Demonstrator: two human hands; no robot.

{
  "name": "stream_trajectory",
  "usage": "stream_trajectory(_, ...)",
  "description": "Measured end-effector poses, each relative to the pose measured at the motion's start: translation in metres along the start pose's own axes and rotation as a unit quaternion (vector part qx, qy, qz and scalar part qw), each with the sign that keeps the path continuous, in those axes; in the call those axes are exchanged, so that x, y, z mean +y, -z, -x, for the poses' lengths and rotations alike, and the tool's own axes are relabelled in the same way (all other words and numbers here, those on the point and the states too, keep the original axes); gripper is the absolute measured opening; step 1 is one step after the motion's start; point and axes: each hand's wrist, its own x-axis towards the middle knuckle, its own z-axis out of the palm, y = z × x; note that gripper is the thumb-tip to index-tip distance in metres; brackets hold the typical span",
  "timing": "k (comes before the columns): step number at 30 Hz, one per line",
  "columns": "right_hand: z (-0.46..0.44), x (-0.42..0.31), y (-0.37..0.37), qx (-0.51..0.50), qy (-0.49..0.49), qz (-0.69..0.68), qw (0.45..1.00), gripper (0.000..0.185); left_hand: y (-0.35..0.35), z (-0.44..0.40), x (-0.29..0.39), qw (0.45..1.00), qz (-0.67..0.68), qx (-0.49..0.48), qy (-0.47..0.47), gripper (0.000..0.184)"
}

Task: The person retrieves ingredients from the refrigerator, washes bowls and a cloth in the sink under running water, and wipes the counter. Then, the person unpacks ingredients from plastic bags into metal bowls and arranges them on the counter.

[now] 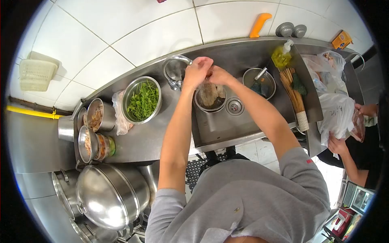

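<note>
Over the sink [210, 131], my left hand [198, 71] and my right hand [220, 76] meet with curled fingers beside the tap's spout [184, 59]. A small brownish piece shows between them, too hidden to name. Below them a metal bowl [210, 109] stands in the sink, holding a pale, stringy-looking mass [210, 95]. To the right of it lies the drain strainer [235, 106].
A metal pan [272, 94] stands in the sink's right half, near a soap bottle [282, 56] and a bamboo brush [292, 91]. Left on the counter is a bowl of leafy greens [142, 101]. At right, a co-worker's hands [338, 144] handle plastic bags [334, 113].
</note>
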Motion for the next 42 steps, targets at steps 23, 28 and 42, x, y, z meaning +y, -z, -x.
stream_trajectory(23,0.052,-0.042,0.031,0.088,-0.057,-0.177,0.979,0.039,-0.017,0.008,-0.012,0.971,0.144,-0.092,0.165,0.075)
stream_trajectory(28,0.081,-0.062,0.126,0.022,-0.015,-0.159,0.987,0.026,-0.015,0.016,-0.031,0.958,0.086,-0.101,0.253,0.088)
stream_trajectory(42,0.085,-0.009,0.042,0.079,-0.079,-0.187,0.976,0.065,-0.022,-0.005,-0.004,0.913,0.376,-0.050,0.150,0.039)
